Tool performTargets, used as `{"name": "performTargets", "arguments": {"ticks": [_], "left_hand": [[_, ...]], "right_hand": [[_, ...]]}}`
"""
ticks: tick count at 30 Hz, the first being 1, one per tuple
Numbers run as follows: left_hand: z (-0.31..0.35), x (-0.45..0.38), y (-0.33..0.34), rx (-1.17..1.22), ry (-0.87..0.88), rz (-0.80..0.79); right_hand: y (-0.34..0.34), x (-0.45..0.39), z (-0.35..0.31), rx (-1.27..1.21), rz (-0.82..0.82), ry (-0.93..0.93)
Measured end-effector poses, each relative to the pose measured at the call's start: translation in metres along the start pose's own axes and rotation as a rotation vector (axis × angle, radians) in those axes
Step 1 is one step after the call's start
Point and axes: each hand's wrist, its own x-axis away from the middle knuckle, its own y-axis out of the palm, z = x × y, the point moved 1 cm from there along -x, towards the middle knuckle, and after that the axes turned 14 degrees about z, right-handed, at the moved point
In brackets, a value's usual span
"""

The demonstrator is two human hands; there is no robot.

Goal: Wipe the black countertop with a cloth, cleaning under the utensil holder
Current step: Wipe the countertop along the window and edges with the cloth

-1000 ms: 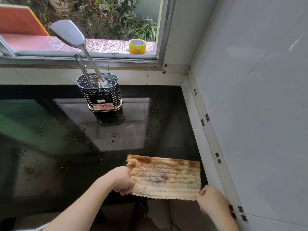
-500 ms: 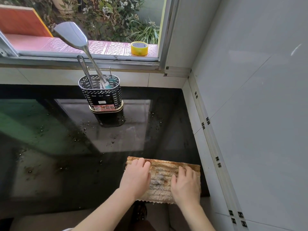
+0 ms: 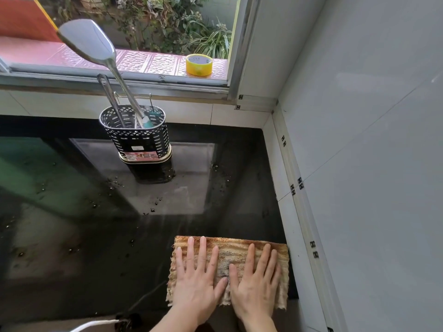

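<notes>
A tan ribbed cloth point(image 3: 233, 248) with brown stains lies flat at the near right corner of the glossy black countertop point(image 3: 84, 236). My left hand point(image 3: 199, 279) and my right hand point(image 3: 255, 283) press on it side by side, palms down, fingers spread. A black perforated utensil holder point(image 3: 136, 137) stands on the counter farther back near the window wall, well beyond the cloth. It holds a large metal spatula point(image 3: 88, 41), another metal handle and a teal-handled tool. Water drops and specks dot the counter around the holder.
White tiled walls point(image 3: 359, 164) bound the counter on the right and at the back. A yellow tape roll point(image 3: 199, 64) sits on the pink window ledge outside. The counter's front edge runs just under my wrists, with a white cord point(image 3: 96, 324) near it.
A second ago both hands held the cloth by its near corners. They then laid it on the counter and now rest flat on it with fingers spread.
</notes>
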Motion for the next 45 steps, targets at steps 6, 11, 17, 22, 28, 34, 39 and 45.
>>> {"name": "performTargets", "arguments": {"ticks": [6, 11, 17, 22, 28, 34, 39, 45], "left_hand": [[0.009, -0.011, 0.008, 0.014, -0.044, -0.013], [0.015, -0.025, 0.009, 0.019, -0.060, -0.007], [0.018, -0.058, 0.008, 0.028, -0.096, 0.013], [0.017, -0.100, 0.010, 0.029, -0.108, 0.021], [0.016, -0.144, 0.010, 0.057, -0.137, -0.002], [0.015, -0.187, 0.003, 0.058, -0.145, -0.082], [0.013, -0.230, -0.014, 0.070, -0.163, -0.185], [0.004, -0.276, -0.013, 0.055, -0.145, -0.191]], "right_hand": [[0.005, -0.017, 0.007, -0.003, 0.021, -0.018], [0.008, -0.034, 0.010, -0.005, 0.042, -0.037], [0.013, -0.071, 0.008, 0.013, 0.064, -0.059], [0.012, -0.109, 0.000, 0.012, 0.067, -0.047], [0.007, -0.154, -0.015, 0.006, 0.040, -0.043], [0.005, -0.197, -0.027, -0.005, 0.027, -0.040], [0.007, -0.237, -0.039, -0.008, 0.029, -0.056], [0.013, -0.281, -0.054, -0.014, 0.062, -0.071]]}}
